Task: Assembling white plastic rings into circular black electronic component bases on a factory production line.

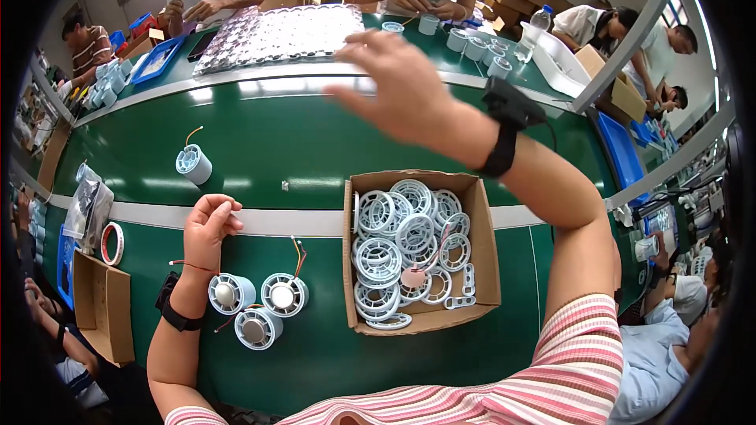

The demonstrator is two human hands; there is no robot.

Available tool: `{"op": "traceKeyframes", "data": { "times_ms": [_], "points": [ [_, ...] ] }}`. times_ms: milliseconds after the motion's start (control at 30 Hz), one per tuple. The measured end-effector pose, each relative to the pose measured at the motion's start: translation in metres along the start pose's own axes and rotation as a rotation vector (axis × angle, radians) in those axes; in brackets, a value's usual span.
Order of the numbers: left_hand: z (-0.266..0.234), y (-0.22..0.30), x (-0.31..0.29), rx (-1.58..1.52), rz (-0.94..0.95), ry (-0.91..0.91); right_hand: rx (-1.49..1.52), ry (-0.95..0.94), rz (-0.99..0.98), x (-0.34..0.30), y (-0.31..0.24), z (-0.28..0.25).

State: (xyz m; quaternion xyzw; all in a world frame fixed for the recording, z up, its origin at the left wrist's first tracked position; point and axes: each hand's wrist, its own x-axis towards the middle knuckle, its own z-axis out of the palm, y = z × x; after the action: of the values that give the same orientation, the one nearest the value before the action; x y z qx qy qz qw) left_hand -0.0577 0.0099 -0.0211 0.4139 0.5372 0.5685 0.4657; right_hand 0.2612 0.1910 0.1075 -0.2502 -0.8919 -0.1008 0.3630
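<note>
My right hand (394, 83) is raised over the far part of the green table, fingers stretched out and holding nothing. My left hand (211, 224) rests near the pale strip with its fingers curled in and nothing visible in them. Close to the left wrist stand three light-blue round motor housings with wires: one on the left (231, 293), one on the right (284, 294) and one nearer me (257, 328). Another light-blue housing (194, 164) with an orange wire sits alone farther off. An open cardboard box (489, 267) holds many light-blue plastic rings (379, 258).
At the left lie a tape roll (113, 244), a clear plastic bag (88, 208) and a small cardboard box (102, 307). Across the table are a bubble-like sheet (276, 35), several housings (476, 49) and a white tub (557, 63). Other people work all around.
</note>
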Motion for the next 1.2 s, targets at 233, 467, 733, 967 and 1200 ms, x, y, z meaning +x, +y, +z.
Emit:
{"op": "traceKeyframes", "data": {
  "times_ms": [233,467,733,967,1200],
  "points": [
    [0.0,-0.004,0.005,0.142,0.029,-0.006,-0.69,-0.296,0.812,-0.084,0.28,-0.01],
    [0.002,0.001,-0.004,0.251,0.06,0.03,-0.665,-0.544,1.053,-0.102,0.35,0.006],
    [0.004,0.002,-0.006,0.249,0.057,0.013,-0.516,-0.239,1.072,-0.141,0.346,0.01],
    [0.005,0.003,-0.004,0.192,0.036,-0.016,-0.385,-0.025,0.835,-0.177,0.3,-0.018],
    [0.0,0.009,0.001,0.086,0.029,-0.126,0.072,0.159,0.24,-0.103,0.081,-0.095]
  ]
}}
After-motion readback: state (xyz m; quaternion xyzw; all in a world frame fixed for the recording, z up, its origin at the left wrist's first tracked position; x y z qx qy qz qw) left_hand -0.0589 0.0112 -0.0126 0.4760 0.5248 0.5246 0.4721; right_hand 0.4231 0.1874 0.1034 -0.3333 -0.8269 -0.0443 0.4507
